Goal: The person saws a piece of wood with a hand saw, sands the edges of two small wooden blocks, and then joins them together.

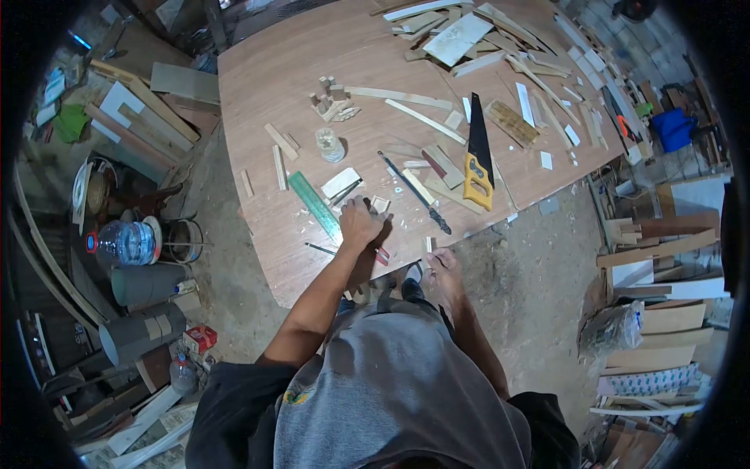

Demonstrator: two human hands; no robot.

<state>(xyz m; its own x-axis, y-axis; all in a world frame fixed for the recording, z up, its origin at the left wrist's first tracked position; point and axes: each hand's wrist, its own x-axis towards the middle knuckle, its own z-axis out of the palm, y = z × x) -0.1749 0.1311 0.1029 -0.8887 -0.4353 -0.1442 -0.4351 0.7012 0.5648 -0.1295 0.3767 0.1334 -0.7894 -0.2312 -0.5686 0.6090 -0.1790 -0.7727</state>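
My left hand [361, 225] rests low over the table with its fingers curled down. What they hold, if anything, is hidden beneath them. Just beyond the fingertips lies a small pale wooden piece [380, 204], and a white-topped block [341, 183] sits to the upper left. A green ruler [315, 207] runs along the left side of that hand. Off the table's front edge, my right hand [445, 270] pinches a small strip of pale wood [429, 245], which stands up from the fingers. A red-handled tool [382, 256] lies between the two hands, partly covered.
A handsaw with a yellow handle [478, 184] lies at the right of the wooden table [273, 86]. Near the middle are a dark slim tool [414, 191] and a clear jar [330, 145]. Wood offcuts [461, 39] are heaped at the back. A large water bottle [125, 243] stands left.
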